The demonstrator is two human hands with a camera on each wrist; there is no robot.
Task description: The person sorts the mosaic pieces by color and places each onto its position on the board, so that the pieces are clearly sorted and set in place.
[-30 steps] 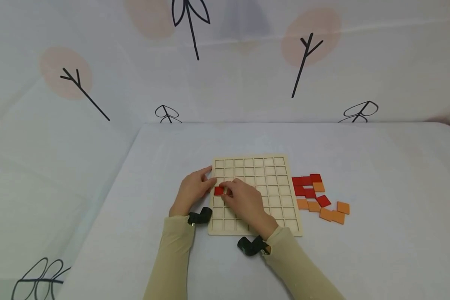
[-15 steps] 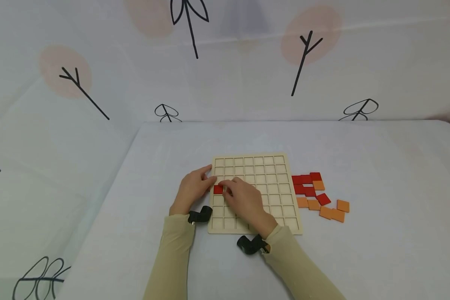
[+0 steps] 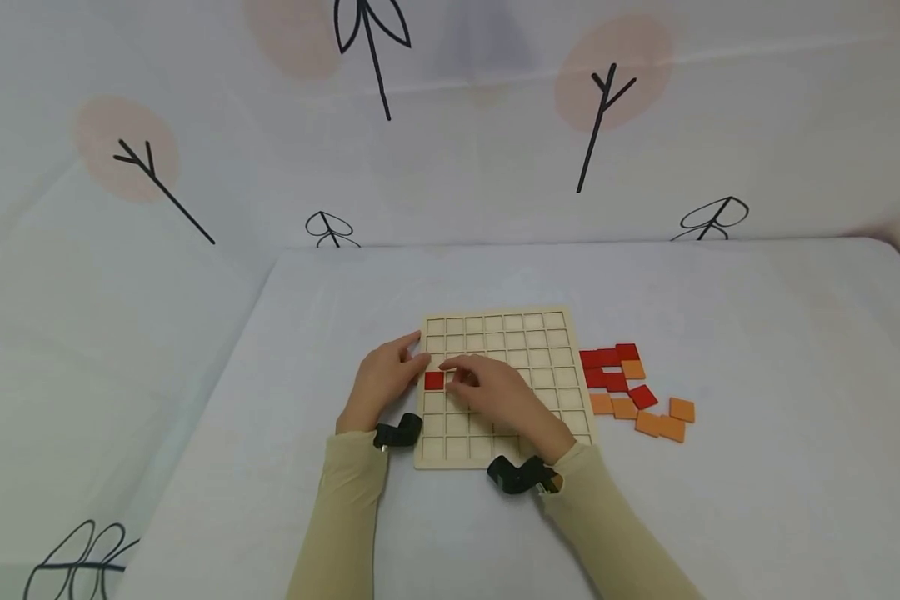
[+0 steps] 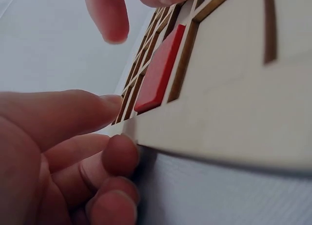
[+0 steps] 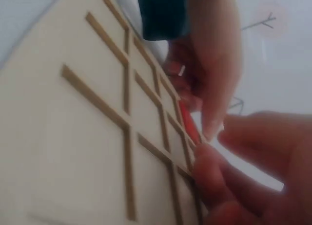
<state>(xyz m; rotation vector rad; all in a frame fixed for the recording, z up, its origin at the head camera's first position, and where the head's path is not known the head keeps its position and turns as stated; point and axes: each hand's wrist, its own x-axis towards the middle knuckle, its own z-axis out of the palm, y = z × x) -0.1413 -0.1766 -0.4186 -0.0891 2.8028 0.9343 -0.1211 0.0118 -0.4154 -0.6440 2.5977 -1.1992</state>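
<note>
A pale wooden grid board (image 3: 531, 320) lies flat in the head view. One red square tile (image 3: 434, 381) sits in a cell of its leftmost column; the left wrist view shows the tile's (image 4: 160, 71) face within the cell's raised walls. My left hand (image 3: 381, 379) grips the board's left edge, thumb at the rim and curled fingers against the side. Just right of the tile, my right hand (image 3: 495, 392) hovers over the board, thumb and index finger apart with nothing between them. Its fingers (image 5: 209, 174) appear near the tile in the right wrist view.
Several red tiles (image 3: 595, 377) lie against the board's right edge. Among and below them are several orange tiles (image 3: 648, 424), spread on the white tabletop (image 3: 757, 350). A white cloth with printed plants (image 3: 495, 150) rises behind the table.
My right hand has drawn back slightly to the right from the red tile, and its wrist has shifted right. The tile now shows whole in its cell. My left hand stays put.
</note>
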